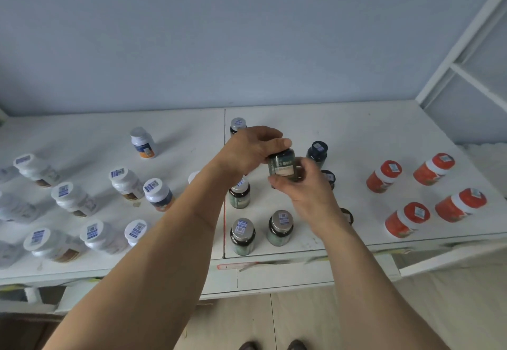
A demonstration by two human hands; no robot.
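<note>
The bottle (282, 166) is held above the tabletop (370, 135), its cap pinched by the left grip (252, 149) and its body wrapped by the right grip (310, 190). Uncapping seems intended, so the body should be kept steady and upright.

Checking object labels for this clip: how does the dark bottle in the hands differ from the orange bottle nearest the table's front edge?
The dark bottle is dark green; the orange bottle is orange with a red cap. The dark bottle is gripped by the left hand over its top and the right hand round its body; the orange bottle stands untouched on the table. Both carry labels.
</note>
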